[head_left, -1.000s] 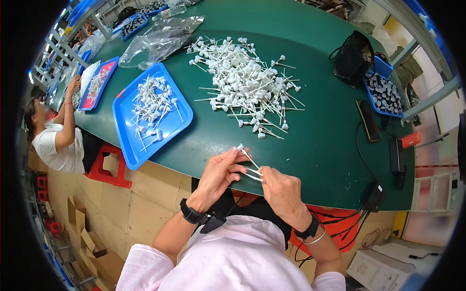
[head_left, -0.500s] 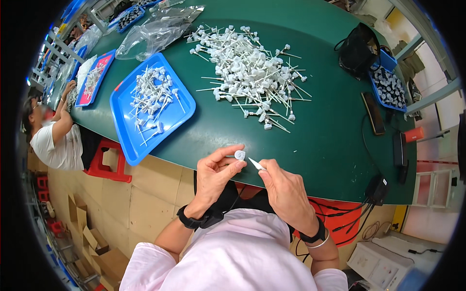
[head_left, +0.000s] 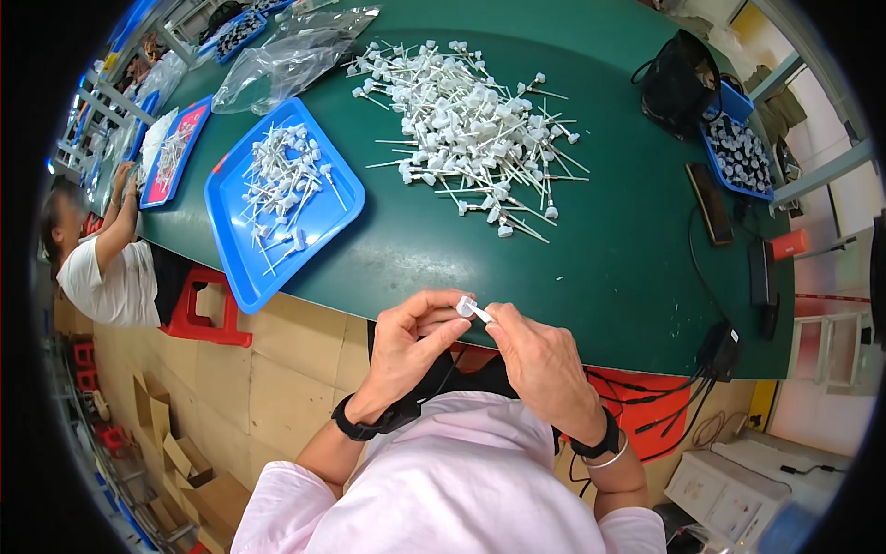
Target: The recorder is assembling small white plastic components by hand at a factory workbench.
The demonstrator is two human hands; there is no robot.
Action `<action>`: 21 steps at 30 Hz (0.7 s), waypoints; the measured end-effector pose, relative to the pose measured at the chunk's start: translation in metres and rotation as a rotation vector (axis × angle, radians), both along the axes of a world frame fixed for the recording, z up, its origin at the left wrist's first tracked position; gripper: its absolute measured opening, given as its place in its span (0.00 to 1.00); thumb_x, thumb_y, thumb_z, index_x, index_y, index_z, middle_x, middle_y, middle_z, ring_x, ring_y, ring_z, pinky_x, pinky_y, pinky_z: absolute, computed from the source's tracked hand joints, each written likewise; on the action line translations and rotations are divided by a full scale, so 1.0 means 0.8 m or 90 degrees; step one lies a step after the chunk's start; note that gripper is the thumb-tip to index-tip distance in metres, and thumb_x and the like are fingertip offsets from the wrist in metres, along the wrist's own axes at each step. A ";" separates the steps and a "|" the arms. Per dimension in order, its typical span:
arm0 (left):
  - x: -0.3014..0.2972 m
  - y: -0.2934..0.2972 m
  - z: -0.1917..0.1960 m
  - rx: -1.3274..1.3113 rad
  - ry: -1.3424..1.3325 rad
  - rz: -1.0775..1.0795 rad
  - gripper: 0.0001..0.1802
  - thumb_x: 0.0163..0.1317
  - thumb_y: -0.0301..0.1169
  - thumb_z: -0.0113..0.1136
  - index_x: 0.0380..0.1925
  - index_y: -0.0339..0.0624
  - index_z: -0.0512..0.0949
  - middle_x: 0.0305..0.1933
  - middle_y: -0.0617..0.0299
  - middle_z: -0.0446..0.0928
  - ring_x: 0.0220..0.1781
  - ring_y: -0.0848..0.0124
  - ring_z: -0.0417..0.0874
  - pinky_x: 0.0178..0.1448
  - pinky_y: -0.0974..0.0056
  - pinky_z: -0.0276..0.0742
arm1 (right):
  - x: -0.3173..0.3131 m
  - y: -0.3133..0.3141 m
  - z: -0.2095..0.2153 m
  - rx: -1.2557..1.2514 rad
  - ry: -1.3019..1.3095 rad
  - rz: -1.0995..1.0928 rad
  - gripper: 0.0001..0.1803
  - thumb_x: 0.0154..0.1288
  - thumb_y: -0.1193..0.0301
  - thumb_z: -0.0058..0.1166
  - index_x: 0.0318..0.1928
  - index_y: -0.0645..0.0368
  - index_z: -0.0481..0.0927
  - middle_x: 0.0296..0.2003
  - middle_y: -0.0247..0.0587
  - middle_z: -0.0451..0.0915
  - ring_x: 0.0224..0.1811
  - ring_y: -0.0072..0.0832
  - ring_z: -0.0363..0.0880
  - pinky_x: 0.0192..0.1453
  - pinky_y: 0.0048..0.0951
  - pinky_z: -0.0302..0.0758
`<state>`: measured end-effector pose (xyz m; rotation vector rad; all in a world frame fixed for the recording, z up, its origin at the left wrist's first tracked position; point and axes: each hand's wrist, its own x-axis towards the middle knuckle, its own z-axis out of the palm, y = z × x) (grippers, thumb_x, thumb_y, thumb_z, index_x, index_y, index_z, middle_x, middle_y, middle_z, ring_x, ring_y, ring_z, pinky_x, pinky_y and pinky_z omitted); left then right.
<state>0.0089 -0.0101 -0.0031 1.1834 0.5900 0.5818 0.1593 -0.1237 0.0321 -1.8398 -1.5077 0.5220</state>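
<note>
Just over the near table edge, my left hand (head_left: 406, 334) pinches a small white plastic cap-like piece (head_left: 465, 307) between thumb and fingers. My right hand (head_left: 543, 367) grips a slim white tapered tool (head_left: 482, 315), its tip touching or right against the piece. Whether a tube hangs from the piece is hidden. Beyond my hands a large heap of white nozzle heads with thin stems (head_left: 471, 129) is spread on the green table (head_left: 609, 277). Left of it, a blue tray (head_left: 318, 231) carries several more of the same stemmed heads.
Clear plastic bags (head_left: 286, 60) and a second tray with a pink bottom (head_left: 157, 192) lie further left, where a co-worker (head_left: 106, 268) sits. On the right are a black bag (head_left: 681, 88), a tray of dark-and-white parts (head_left: 738, 157), a phone (head_left: 709, 203) and cables (head_left: 715, 355).
My hands have come closer together. The tapered tool's tip, apart from the white piece before, now meets it. The view has shifted slightly.
</note>
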 end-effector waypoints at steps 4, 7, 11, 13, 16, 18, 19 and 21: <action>-0.002 0.007 -0.003 -0.050 0.023 -0.021 0.12 0.67 0.19 0.62 0.49 0.29 0.78 0.55 0.51 0.82 0.52 0.70 0.85 0.54 0.69 0.84 | -0.001 -0.001 -0.007 0.023 -0.026 -0.010 0.06 0.74 0.71 0.51 0.42 0.61 0.71 0.25 0.47 0.78 0.23 0.45 0.80 0.25 0.43 0.73; -0.002 0.004 -0.007 -0.063 -0.023 -0.002 0.12 0.66 0.19 0.63 0.49 0.30 0.77 0.57 0.48 0.80 0.54 0.69 0.85 0.58 0.68 0.83 | -0.006 -0.003 -0.006 0.031 -0.059 -0.035 0.07 0.73 0.70 0.52 0.43 0.61 0.72 0.24 0.47 0.78 0.22 0.44 0.80 0.23 0.42 0.74; 0.003 -0.003 -0.011 -0.073 -0.058 0.014 0.12 0.65 0.17 0.62 0.48 0.31 0.74 0.58 0.45 0.79 0.55 0.67 0.84 0.60 0.67 0.81 | -0.010 -0.004 -0.006 0.026 -0.092 -0.054 0.08 0.73 0.70 0.53 0.45 0.61 0.73 0.24 0.46 0.77 0.21 0.44 0.80 0.22 0.40 0.75; 0.005 -0.006 -0.013 -0.070 -0.062 0.021 0.12 0.65 0.16 0.62 0.47 0.31 0.74 0.59 0.45 0.79 0.56 0.67 0.84 0.61 0.66 0.81 | -0.011 -0.004 -0.006 0.025 -0.103 -0.056 0.09 0.73 0.69 0.53 0.46 0.62 0.73 0.24 0.46 0.77 0.20 0.43 0.80 0.21 0.40 0.75; 0.008 -0.009 -0.016 -0.054 -0.070 0.031 0.11 0.65 0.16 0.62 0.46 0.32 0.73 0.58 0.45 0.79 0.56 0.67 0.84 0.61 0.66 0.81 | -0.012 -0.003 -0.006 0.025 -0.118 -0.055 0.09 0.73 0.69 0.53 0.46 0.62 0.73 0.24 0.45 0.77 0.21 0.42 0.81 0.22 0.39 0.76; 0.009 -0.011 -0.016 -0.046 -0.067 0.037 0.11 0.65 0.16 0.62 0.45 0.32 0.73 0.58 0.45 0.79 0.56 0.67 0.84 0.61 0.66 0.81 | -0.012 -0.003 -0.004 0.020 -0.128 -0.054 0.09 0.73 0.69 0.53 0.46 0.62 0.73 0.24 0.45 0.77 0.21 0.41 0.81 0.22 0.38 0.76; 0.010 -0.012 -0.015 -0.044 -0.063 0.042 0.11 0.64 0.15 0.62 0.45 0.32 0.73 0.58 0.45 0.79 0.55 0.67 0.85 0.60 0.66 0.81 | -0.012 -0.003 -0.004 0.019 -0.133 -0.054 0.09 0.73 0.69 0.53 0.46 0.62 0.73 0.24 0.44 0.77 0.21 0.41 0.81 0.22 0.38 0.76; 0.011 -0.013 -0.013 -0.039 -0.056 0.051 0.12 0.64 0.15 0.62 0.45 0.32 0.74 0.58 0.44 0.79 0.52 0.68 0.85 0.59 0.66 0.82 | -0.012 -0.003 -0.003 0.017 -0.145 -0.055 0.09 0.73 0.69 0.53 0.46 0.62 0.73 0.24 0.44 0.77 0.21 0.40 0.82 0.22 0.37 0.77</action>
